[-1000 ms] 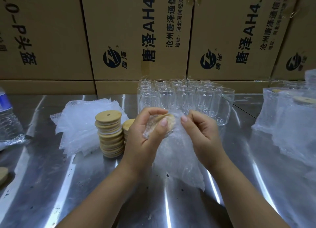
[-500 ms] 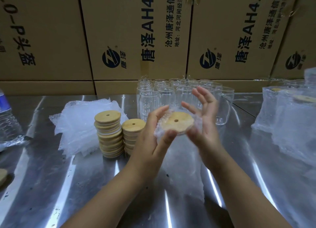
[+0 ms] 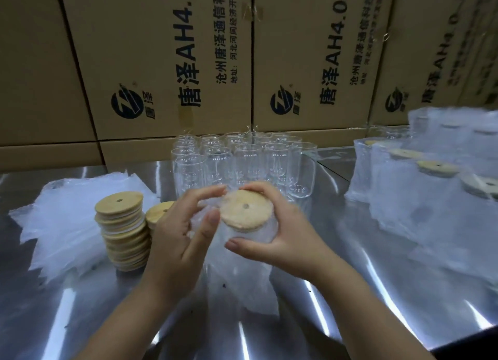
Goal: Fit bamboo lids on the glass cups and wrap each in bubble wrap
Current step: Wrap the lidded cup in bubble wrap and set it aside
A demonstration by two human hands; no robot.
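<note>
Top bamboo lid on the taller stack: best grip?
Come from above and set the grip on the rim of the top lid, front to back: it lies flat and uppermost, and the shorter stack crowds its right side.

Packing station in warehouse or stockroom. Wall of stacked printed cardboard cartons (image 3: 172,63) behind stainless steel table (image 3: 404,292). On table: batch of empty glass cups (image 3: 242,160), stacked bamboo lids (image 3: 124,230), bubble-wrap bags (image 3: 62,224), row of wrapped cups (image 3: 420,187).
</note>
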